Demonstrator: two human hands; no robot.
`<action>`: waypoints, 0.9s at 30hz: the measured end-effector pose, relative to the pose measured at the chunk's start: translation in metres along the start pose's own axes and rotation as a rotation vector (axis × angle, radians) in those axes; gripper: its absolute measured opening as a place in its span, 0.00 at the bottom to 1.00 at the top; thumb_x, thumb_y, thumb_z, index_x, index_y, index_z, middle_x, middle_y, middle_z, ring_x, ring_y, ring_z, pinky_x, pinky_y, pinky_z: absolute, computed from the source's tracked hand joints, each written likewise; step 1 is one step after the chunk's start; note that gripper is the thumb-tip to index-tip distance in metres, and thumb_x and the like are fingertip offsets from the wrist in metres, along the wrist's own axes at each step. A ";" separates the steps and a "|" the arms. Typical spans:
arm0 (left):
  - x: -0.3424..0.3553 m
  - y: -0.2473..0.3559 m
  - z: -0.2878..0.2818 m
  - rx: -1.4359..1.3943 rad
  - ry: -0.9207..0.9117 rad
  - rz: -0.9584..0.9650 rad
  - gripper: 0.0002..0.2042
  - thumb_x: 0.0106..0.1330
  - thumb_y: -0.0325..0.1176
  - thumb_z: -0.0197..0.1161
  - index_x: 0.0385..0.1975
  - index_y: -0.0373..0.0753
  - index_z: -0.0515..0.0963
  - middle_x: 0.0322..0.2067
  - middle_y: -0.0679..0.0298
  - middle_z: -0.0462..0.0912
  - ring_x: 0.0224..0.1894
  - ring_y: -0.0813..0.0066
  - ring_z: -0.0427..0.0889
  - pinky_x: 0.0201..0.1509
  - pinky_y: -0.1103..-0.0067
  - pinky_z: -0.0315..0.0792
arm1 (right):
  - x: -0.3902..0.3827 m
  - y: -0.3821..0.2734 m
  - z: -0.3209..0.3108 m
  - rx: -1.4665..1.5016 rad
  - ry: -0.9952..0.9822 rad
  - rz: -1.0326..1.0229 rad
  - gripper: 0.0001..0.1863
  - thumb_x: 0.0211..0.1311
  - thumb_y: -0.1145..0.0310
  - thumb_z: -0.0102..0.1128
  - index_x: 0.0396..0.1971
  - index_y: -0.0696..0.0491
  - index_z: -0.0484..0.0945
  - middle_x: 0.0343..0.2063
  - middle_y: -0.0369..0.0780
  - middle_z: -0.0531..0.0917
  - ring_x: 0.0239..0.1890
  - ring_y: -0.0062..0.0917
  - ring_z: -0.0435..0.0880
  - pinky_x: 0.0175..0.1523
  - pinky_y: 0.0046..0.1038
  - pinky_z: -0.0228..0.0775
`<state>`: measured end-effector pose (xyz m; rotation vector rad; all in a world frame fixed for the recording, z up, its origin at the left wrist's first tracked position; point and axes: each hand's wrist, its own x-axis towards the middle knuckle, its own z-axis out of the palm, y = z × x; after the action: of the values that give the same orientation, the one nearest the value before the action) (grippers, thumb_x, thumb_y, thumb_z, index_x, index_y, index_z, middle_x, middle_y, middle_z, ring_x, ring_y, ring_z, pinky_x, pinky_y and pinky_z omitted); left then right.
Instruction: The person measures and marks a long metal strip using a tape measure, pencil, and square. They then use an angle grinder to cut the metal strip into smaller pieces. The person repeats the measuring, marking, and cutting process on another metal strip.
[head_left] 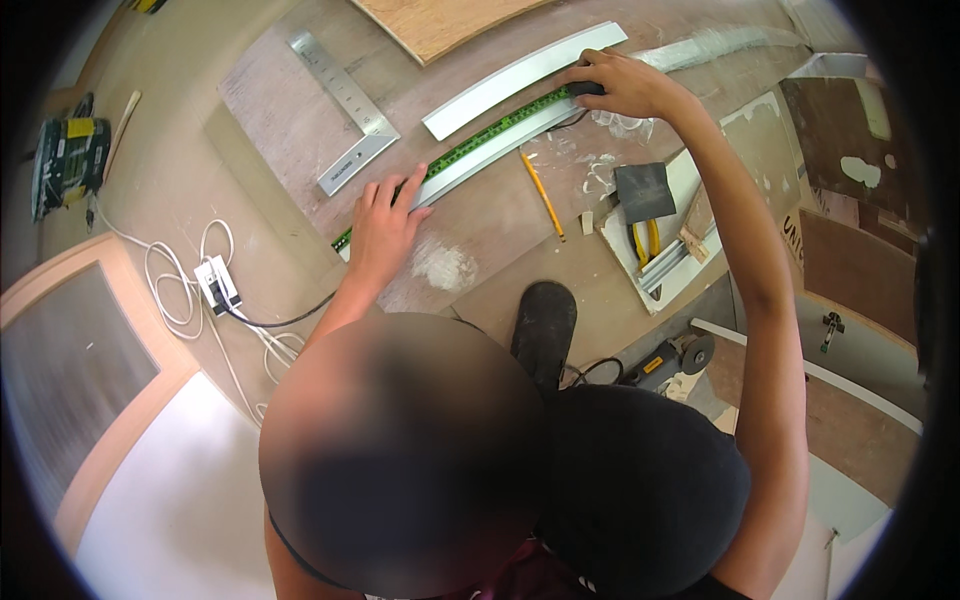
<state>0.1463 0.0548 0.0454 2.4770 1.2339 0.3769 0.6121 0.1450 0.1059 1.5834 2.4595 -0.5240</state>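
Note:
A green tape measure blade (495, 130) runs along a pale metal strip (475, 165) on the work surface. My left hand (383, 222) rests over the left part of blade and strip, fingers spread; the blade's green end shows past it. At the far right end, my right hand (628, 84) is closed around the black tape measure case (586, 89), partly hidden by the fingers. A second white strip (525, 78) lies just beyond the blade. Nearer me is a yellow pencil (542, 195). Left of the strips sits a metal try square (350, 110).
A wooden board (445, 25) lies at the far edge. On the right, a white panel (612, 238) bears dark sandpaper (644, 192) and yellow-handled pliers (647, 242). An angle grinder (668, 362) is near my foot. White cables and a power strip (216, 283) lie at left.

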 end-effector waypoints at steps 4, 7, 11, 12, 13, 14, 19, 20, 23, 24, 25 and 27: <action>0.014 -0.001 0.013 0.075 -0.057 -0.004 0.37 0.73 0.38 0.77 0.84 0.51 0.75 0.55 0.59 0.81 0.54 0.54 0.77 0.63 0.61 0.75 | -0.007 0.055 0.000 -0.001 0.012 0.012 0.26 0.76 0.58 0.70 0.72 0.34 0.84 0.57 0.46 0.86 0.63 0.50 0.85 0.74 0.49 0.79; 0.004 -0.020 0.022 0.206 -0.050 0.035 0.38 0.76 0.41 0.75 0.86 0.52 0.71 0.60 0.60 0.81 0.54 0.56 0.77 0.61 0.60 0.75 | -0.022 0.109 0.006 0.031 0.103 -0.010 0.27 0.76 0.59 0.71 0.73 0.36 0.84 0.59 0.46 0.86 0.64 0.50 0.85 0.76 0.48 0.76; 0.000 -0.020 0.021 0.224 -0.117 0.013 0.39 0.77 0.39 0.74 0.88 0.52 0.68 0.66 0.58 0.80 0.60 0.53 0.77 0.66 0.59 0.74 | -0.009 0.111 0.012 -0.037 0.025 -0.013 0.26 0.79 0.65 0.69 0.74 0.41 0.83 0.69 0.43 0.83 0.75 0.46 0.76 0.83 0.46 0.69; -0.001 -0.020 0.015 0.210 -0.141 0.006 0.40 0.77 0.39 0.74 0.88 0.52 0.67 0.67 0.57 0.79 0.63 0.53 0.77 0.68 0.59 0.74 | -0.003 0.109 0.013 -0.041 0.042 -0.033 0.26 0.80 0.65 0.68 0.75 0.41 0.83 0.69 0.43 0.83 0.75 0.47 0.76 0.84 0.46 0.68; 0.006 -0.016 0.011 0.181 -0.164 0.010 0.40 0.77 0.38 0.74 0.89 0.51 0.67 0.69 0.57 0.78 0.65 0.52 0.76 0.69 0.59 0.73 | -0.005 0.113 0.015 -0.052 0.051 -0.037 0.25 0.81 0.65 0.67 0.75 0.42 0.83 0.69 0.43 0.83 0.76 0.47 0.75 0.84 0.47 0.67; 0.020 -0.009 0.003 0.172 -0.197 0.056 0.40 0.77 0.38 0.74 0.89 0.50 0.66 0.70 0.56 0.78 0.66 0.51 0.76 0.70 0.59 0.73 | -0.007 0.119 0.020 -0.043 0.063 -0.045 0.25 0.82 0.65 0.66 0.75 0.43 0.83 0.70 0.43 0.83 0.76 0.46 0.74 0.85 0.47 0.67; 0.110 0.030 -0.006 -0.008 -0.364 0.239 0.35 0.78 0.34 0.71 0.85 0.44 0.70 0.76 0.54 0.73 0.75 0.47 0.71 0.78 0.55 0.70 | -0.011 0.139 0.035 0.005 0.046 0.014 0.23 0.86 0.64 0.60 0.75 0.44 0.82 0.70 0.43 0.82 0.78 0.43 0.72 0.87 0.46 0.63; 0.122 0.031 0.005 -0.050 -0.319 0.243 0.32 0.78 0.33 0.71 0.82 0.43 0.73 0.76 0.54 0.74 0.73 0.48 0.73 0.77 0.56 0.71 | -0.007 0.144 0.038 0.016 0.075 -0.031 0.23 0.86 0.64 0.59 0.76 0.45 0.82 0.70 0.43 0.81 0.78 0.43 0.72 0.87 0.45 0.63; 0.159 0.035 0.045 -0.170 -0.195 0.235 0.25 0.78 0.30 0.70 0.74 0.40 0.80 0.71 0.54 0.80 0.67 0.50 0.80 0.72 0.59 0.75 | -0.007 0.157 0.047 0.023 0.181 -0.128 0.23 0.86 0.64 0.59 0.75 0.48 0.82 0.68 0.44 0.82 0.76 0.42 0.73 0.85 0.45 0.64; 0.167 0.035 0.057 -0.197 -0.158 0.205 0.22 0.78 0.29 0.70 0.70 0.39 0.83 0.68 0.54 0.83 0.64 0.50 0.82 0.70 0.60 0.77 | -0.006 0.156 0.051 0.010 0.233 -0.149 0.22 0.85 0.64 0.59 0.73 0.49 0.83 0.66 0.45 0.83 0.74 0.42 0.76 0.83 0.45 0.66; 0.169 0.037 0.071 -0.233 -0.128 0.174 0.20 0.77 0.27 0.70 0.67 0.38 0.85 0.64 0.54 0.87 0.61 0.51 0.84 0.67 0.62 0.78 | -0.010 0.152 0.058 0.000 0.274 -0.165 0.21 0.85 0.64 0.60 0.71 0.51 0.83 0.63 0.45 0.84 0.71 0.42 0.78 0.81 0.46 0.68; 0.173 0.042 0.092 -0.276 -0.001 0.118 0.16 0.77 0.26 0.70 0.62 0.38 0.88 0.56 0.56 0.90 0.56 0.52 0.86 0.63 0.63 0.80 | -0.002 0.133 0.051 0.140 0.230 -0.091 0.23 0.78 0.64 0.65 0.68 0.56 0.85 0.62 0.51 0.88 0.69 0.47 0.82 0.81 0.48 0.68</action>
<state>0.3132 0.1531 -0.0063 2.3158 0.9651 0.5374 0.7314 0.1736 0.0328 1.6752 2.7296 -0.5687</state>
